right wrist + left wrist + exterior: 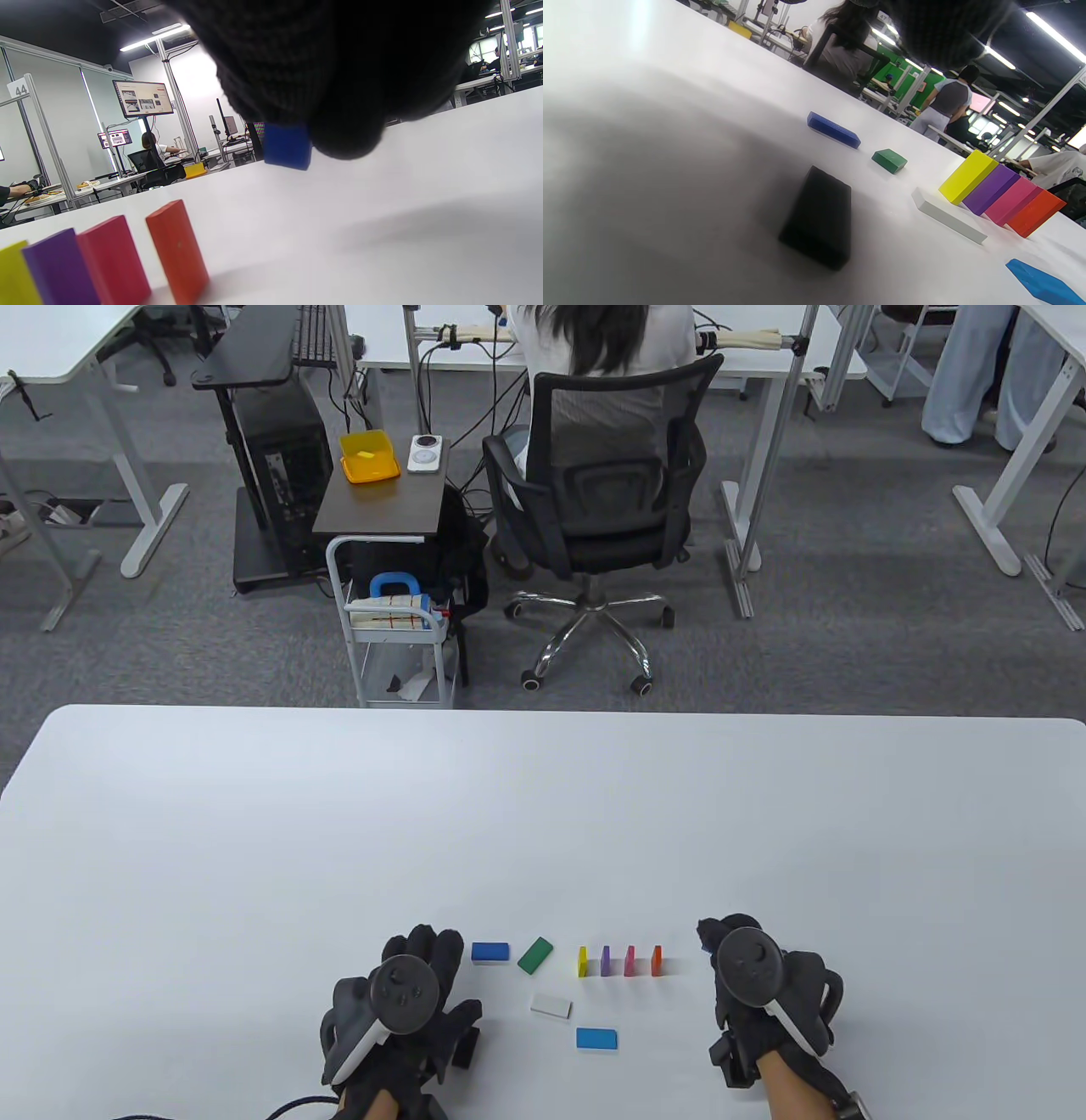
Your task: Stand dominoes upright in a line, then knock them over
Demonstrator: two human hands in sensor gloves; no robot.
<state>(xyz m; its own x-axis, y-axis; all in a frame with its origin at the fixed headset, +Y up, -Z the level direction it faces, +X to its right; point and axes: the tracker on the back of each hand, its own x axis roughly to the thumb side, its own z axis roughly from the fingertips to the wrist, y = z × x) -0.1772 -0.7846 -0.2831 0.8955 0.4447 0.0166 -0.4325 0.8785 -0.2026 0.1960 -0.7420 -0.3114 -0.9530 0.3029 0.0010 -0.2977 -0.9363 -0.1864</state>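
While standing upright near the desk's (254, 831) front edge, yellow (582, 961), purple (605, 960), pink (629, 960) and orange dominoes (657, 960) form a left-to-right row. Right hand (751, 976) fingers (339, 84) pinching a blue domino (287, 146) just right. Left hand (407, 1001) resting flat, fingers spread. Lying flat around: dark blue (490, 953), green (535, 955), white (551, 1006), light blue (596, 1038), black (818, 218).

Standing row: yellow domino (967, 176), purple domino (993, 189), pink domino (1013, 201), orange domino (1035, 213), upright, close together.
Lying flat: dark blue domino (833, 130) farthest off, green domino (889, 160) near it, white domino (948, 216) just before the row, light blue domino (1043, 284) at the lower right.
Nearest: black domino (818, 217), flat, in shadow.
Surface: white table (670, 106).
Top edge: dark gloved fingers (941, 29), blurred.
Background: seated person (846, 44).
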